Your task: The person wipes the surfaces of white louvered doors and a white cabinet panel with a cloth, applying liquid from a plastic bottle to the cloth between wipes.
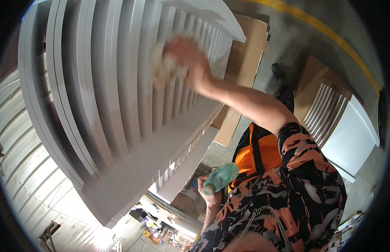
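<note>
My right hand (186, 54), blurred by motion, is closed on a cream-coloured rag (161, 69). It is up against the pale slats of a large slatted panel (127, 63). My right arm reaches out across the panel from a patterned short sleeve. Lower down, close to my body, my left hand (209, 193) is wrapped round a translucent green plastic bottle (222, 177) with a greyish cap. The bottle is tilted, its cap end toward the lower left. Part of the left hand is hidden behind it.
A flat ledge (148, 147) runs along the panel's lower side. Cardboard (241, 54) lies beside it on the concrete floor. A smaller slatted white piece (350, 130) rests on more cardboard at the right. A yellow floor line (325, 31) curves beyond. Cluttered shelving (169, 235) shows below.
</note>
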`<action>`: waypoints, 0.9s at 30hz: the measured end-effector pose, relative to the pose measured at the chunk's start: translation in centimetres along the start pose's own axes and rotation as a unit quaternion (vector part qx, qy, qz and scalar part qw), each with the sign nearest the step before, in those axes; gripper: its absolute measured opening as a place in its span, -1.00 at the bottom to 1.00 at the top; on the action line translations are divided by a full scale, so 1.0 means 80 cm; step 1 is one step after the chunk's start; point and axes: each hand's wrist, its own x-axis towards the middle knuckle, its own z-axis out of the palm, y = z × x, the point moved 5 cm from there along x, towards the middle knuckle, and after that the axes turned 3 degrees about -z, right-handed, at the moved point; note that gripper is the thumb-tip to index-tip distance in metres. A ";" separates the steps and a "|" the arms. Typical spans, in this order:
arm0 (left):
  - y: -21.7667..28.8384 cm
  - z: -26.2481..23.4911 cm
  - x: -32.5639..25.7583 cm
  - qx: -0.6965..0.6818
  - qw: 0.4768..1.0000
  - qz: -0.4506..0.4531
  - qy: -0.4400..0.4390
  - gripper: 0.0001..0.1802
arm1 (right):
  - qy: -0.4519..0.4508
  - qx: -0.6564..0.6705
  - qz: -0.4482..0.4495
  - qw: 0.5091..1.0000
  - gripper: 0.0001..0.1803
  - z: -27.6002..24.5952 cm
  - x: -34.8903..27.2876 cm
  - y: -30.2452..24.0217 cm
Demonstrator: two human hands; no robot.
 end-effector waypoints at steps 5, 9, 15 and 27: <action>-0.011 -0.001 -0.005 0.024 1.000 -0.001 -0.018 -0.69 | 0.027 0.049 0.187 0.981 -0.45 0.020 0.011 0.015; -0.015 -0.001 -0.012 0.050 0.997 -0.007 -0.059 -0.66 | -0.254 -0.009 0.120 0.960 -0.41 0.086 -0.147 -0.017; -0.012 0.003 -0.011 0.025 0.998 0.013 -0.047 -0.56 | -0.161 -0.091 -0.132 0.974 -0.30 0.038 -0.089 0.071; -0.008 0.013 0.000 0.139 0.982 0.069 -0.107 -0.52 | -0.269 -0.202 -0.047 0.941 -0.17 0.046 -0.144 0.036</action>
